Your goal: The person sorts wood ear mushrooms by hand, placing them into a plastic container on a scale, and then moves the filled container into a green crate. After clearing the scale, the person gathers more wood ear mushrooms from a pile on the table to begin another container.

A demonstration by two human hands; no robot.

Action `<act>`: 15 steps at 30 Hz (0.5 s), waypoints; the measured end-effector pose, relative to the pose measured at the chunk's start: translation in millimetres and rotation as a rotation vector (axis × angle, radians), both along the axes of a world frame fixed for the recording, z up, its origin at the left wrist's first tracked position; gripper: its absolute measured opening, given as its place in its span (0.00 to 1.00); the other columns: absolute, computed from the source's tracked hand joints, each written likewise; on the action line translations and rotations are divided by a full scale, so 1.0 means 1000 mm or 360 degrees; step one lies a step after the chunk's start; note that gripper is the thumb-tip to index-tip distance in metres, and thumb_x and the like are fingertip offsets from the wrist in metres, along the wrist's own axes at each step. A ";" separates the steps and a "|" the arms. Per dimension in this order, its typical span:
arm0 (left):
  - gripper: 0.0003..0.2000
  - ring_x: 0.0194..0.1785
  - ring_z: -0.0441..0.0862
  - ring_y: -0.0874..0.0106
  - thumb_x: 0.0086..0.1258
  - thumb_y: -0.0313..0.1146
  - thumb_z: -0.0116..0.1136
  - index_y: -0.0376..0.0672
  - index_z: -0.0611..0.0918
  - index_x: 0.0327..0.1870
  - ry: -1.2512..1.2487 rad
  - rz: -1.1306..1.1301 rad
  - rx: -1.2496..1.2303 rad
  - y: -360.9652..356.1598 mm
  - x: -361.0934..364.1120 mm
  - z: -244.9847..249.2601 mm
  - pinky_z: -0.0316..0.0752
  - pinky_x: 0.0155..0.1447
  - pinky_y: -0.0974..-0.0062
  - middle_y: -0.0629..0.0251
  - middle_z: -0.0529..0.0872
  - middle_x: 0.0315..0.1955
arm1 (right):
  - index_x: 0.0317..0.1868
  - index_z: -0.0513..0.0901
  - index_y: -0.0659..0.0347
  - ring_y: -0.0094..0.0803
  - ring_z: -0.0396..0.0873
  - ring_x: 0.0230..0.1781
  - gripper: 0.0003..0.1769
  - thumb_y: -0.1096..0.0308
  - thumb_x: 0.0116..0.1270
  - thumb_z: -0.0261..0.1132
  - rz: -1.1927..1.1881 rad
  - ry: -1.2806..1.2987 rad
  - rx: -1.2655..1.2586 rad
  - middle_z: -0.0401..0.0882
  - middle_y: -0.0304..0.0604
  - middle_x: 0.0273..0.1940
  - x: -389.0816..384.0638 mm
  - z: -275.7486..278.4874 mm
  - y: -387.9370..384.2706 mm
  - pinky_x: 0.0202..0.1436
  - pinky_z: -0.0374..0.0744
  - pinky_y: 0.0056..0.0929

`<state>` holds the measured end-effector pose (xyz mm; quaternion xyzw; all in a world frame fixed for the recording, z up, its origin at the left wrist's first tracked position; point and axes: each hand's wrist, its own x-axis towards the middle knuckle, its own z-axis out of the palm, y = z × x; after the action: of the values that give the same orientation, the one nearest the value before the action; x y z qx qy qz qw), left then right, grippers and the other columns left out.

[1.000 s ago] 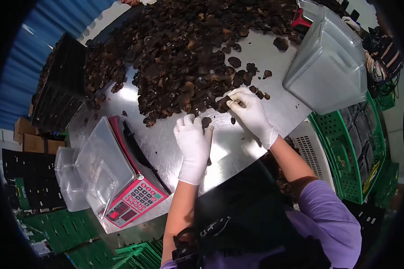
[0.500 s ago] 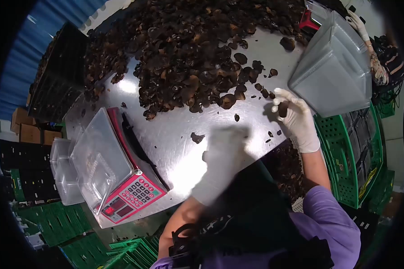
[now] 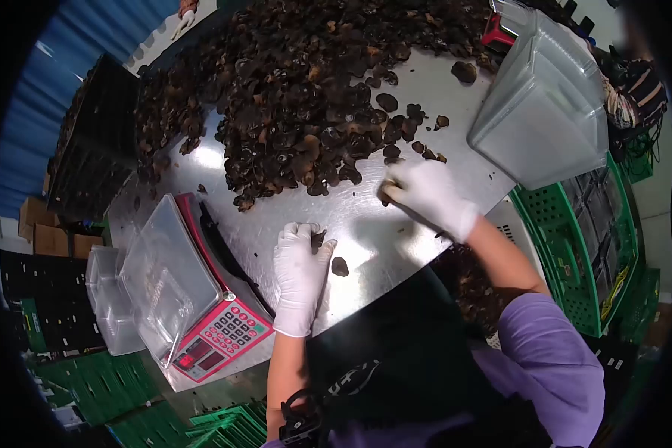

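Observation:
A large heap of dark brown wood ear mushrooms (image 3: 299, 112) covers the far part of the metal table (image 3: 373, 246). My left hand (image 3: 297, 272), in a white glove, is closed at the table's near side with a dark wood ear piece (image 3: 317, 241) between thumb and fingers. Just right of it lies a loose piece (image 3: 340, 266). My right hand (image 3: 434, 196), also gloved, is in front of the heap's right end. Its fingers pinch a small brown mushroom piece (image 3: 385, 194), partly hidden by them.
A pink-red weighing scale (image 3: 228, 332) with a clear tub (image 3: 168, 261) on it stands left. Stacked clear plastic tubs (image 3: 545, 112) stand right, above a green crate (image 3: 567, 254). A black crate (image 3: 97, 127) is at far left. Another person's gloved hand (image 3: 184, 22) shows at the top.
My left hand has moved left and now holds a dark piece. My right hand has moved left across the table, still with a mushroom piece in its fingers. The view has shifted slightly.

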<state>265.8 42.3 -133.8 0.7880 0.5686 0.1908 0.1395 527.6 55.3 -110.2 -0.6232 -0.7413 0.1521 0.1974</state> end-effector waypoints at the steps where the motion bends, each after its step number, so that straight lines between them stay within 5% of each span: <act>1: 0.10 0.43 0.78 0.58 0.56 0.30 0.68 0.42 0.83 0.39 -0.0003 -0.0008 0.0000 0.002 0.001 0.005 0.75 0.47 0.63 0.60 0.79 0.35 | 0.32 0.84 0.54 0.45 0.81 0.30 0.07 0.61 0.60 0.64 0.0094 -0.0016 -0.0017 0.81 0.44 0.29 0.019 0.017 -0.021 0.35 0.78 0.42; 2: 0.12 0.44 0.78 0.58 0.57 0.30 0.68 0.42 0.84 0.42 -0.0026 0.0017 0.0106 0.005 0.006 0.012 0.75 0.47 0.63 0.60 0.79 0.34 | 0.29 0.84 0.55 0.46 0.82 0.30 0.08 0.60 0.57 0.64 0.0162 -0.0302 -0.0121 0.82 0.46 0.27 0.037 0.030 -0.042 0.35 0.78 0.41; 3: 0.13 0.44 0.79 0.58 0.57 0.31 0.68 0.43 0.85 0.44 -0.0052 0.0046 0.0208 0.008 0.011 0.019 0.75 0.48 0.63 0.59 0.80 0.34 | 0.28 0.84 0.53 0.44 0.83 0.30 0.07 0.59 0.55 0.67 0.0176 -0.0117 -0.0369 0.83 0.44 0.27 0.054 0.049 -0.063 0.36 0.79 0.40; 5: 0.15 0.46 0.78 0.60 0.58 0.33 0.67 0.46 0.85 0.48 0.0027 -0.0043 0.0435 0.027 0.030 0.017 0.72 0.51 0.62 0.60 0.80 0.37 | 0.42 0.87 0.52 0.41 0.84 0.32 0.16 0.59 0.52 0.72 0.0191 -0.0188 -0.0431 0.86 0.39 0.31 0.087 0.056 -0.093 0.38 0.80 0.37; 8: 0.14 0.46 0.77 0.62 0.59 0.35 0.67 0.46 0.84 0.47 0.0417 -0.0147 0.0503 0.061 0.076 0.019 0.71 0.50 0.64 0.62 0.79 0.37 | 0.48 0.86 0.52 0.39 0.84 0.33 0.21 0.58 0.53 0.73 -0.0035 -0.0490 -0.0578 0.87 0.39 0.33 0.087 0.057 -0.101 0.40 0.80 0.36; 9: 0.14 0.46 0.77 0.62 0.58 0.36 0.67 0.46 0.83 0.45 0.0643 -0.0164 0.0553 0.073 0.087 0.009 0.70 0.49 0.64 0.62 0.78 0.37 | 0.48 0.86 0.52 0.40 0.84 0.33 0.20 0.58 0.54 0.72 -0.0122 -0.0240 -0.0454 0.86 0.39 0.32 0.080 0.047 -0.096 0.40 0.80 0.36; 10: 0.04 0.44 0.78 0.64 0.62 0.30 0.56 0.45 0.82 0.35 0.0760 -0.0218 0.0640 0.081 0.093 0.000 0.71 0.46 0.66 0.62 0.80 0.36 | 0.47 0.86 0.52 0.40 0.84 0.33 0.19 0.59 0.54 0.72 -0.0203 0.0010 -0.0326 0.86 0.40 0.31 0.071 0.042 -0.091 0.40 0.80 0.36; 15: 0.05 0.43 0.77 0.65 0.58 0.31 0.61 0.45 0.81 0.34 0.0474 -0.0221 0.0555 0.064 0.082 0.018 0.70 0.47 0.65 0.62 0.79 0.34 | 0.51 0.84 0.54 0.43 0.84 0.37 0.18 0.60 0.60 0.69 -0.0256 0.0063 0.0046 0.85 0.46 0.36 0.029 -0.002 -0.028 0.42 0.81 0.40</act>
<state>347.4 106.2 -116.0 0.8567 0.4858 0.1576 -0.0715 556.3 27.5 -112.0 -0.6748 -0.6868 0.1372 0.2326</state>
